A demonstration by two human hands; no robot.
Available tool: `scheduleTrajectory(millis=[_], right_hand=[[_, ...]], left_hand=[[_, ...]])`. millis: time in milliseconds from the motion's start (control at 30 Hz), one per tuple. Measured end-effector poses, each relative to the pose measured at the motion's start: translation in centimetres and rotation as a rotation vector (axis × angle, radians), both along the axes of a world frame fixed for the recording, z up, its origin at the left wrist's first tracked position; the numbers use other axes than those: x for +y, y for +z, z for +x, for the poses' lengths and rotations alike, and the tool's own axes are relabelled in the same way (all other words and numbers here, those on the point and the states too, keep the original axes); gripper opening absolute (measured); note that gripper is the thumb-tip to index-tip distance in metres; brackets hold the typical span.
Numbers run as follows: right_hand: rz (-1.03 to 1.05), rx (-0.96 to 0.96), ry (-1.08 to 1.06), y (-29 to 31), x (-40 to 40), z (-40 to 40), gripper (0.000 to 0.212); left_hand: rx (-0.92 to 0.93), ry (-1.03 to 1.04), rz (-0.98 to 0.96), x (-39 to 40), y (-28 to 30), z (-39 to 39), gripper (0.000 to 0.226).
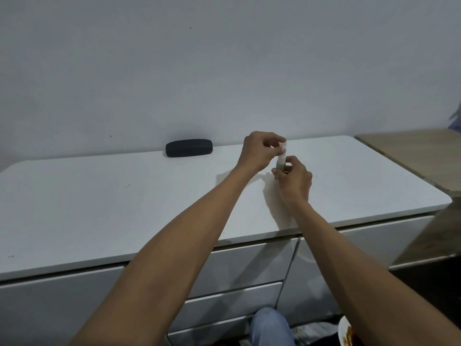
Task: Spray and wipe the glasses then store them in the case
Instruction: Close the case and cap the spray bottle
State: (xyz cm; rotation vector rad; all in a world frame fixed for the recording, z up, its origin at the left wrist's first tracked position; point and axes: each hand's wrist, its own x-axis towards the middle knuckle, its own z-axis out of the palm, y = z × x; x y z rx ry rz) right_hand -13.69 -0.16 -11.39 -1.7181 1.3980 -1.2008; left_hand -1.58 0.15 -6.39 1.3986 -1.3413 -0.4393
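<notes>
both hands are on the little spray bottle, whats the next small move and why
Probably pull the cap off: the left hand pinches the spray bottle's top while the right hand steadies its body. The black case lies shut; no glasses visible.

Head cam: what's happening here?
A person works with both bare hands over a white cabinet top. The right hand grips the body of a small spray bottle, and the left hand pinches its top, apparently the cap; whether it is going on or coming off can't be told. A closed black glasses case lies by the wall, untouched. No glasses or cloth are visible.
</notes>
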Motion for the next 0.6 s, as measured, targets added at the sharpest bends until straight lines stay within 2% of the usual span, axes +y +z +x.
scheduleTrajectory(millis=[333,500,600], right_hand=[[-0.011,-0.01,-0.004,-0.3,0.0,0.1,0.018],[-0.022,0.021,0.005,-0.3,-0.1,-0.1,0.023],[-0.014,0.053,0.013,0.1,-0.4,0.0,0.025]], left_hand=[[-0.129,-0.014,0.0,0.3,-0.2,-0.3,0.016],[-0.204,-0.007,0.098,2.5,-1.0,1.2,0.047],[-0.274,0.13,0.161,4.1,-2.7,3.8,0.045]])
